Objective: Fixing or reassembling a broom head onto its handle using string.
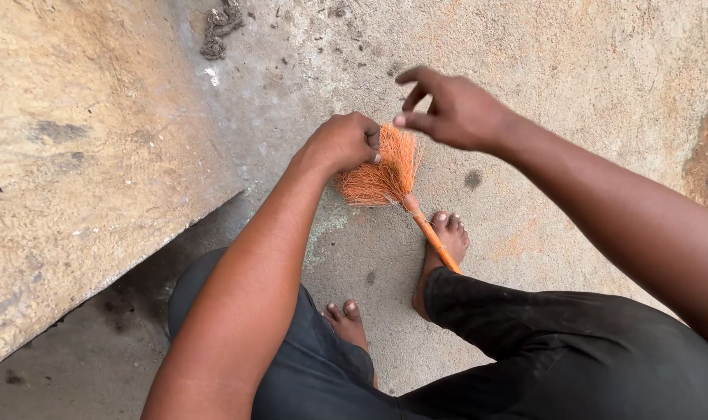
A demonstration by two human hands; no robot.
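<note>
Dark trousers (pixel 525 342): nearest the lens, worn by the person, knees bent over the concrete floor (pixel 587 70). Bare feet below, either side of the broom's handle.
Small orange broom (pixel 389 175): bristle head up, thin handle slanting down toward the right knee.
Left hand (pixel 340 144): closed on the bristles at the broom's left edge.
Right hand (pixel 447 109): just above the broom, fingers loosely spread, holding nothing.
Raised concrete slab (pixel 82 155): left of the broom.
Clump of dirt (pixel 218 31): well beyond the broom, upper left.
</note>
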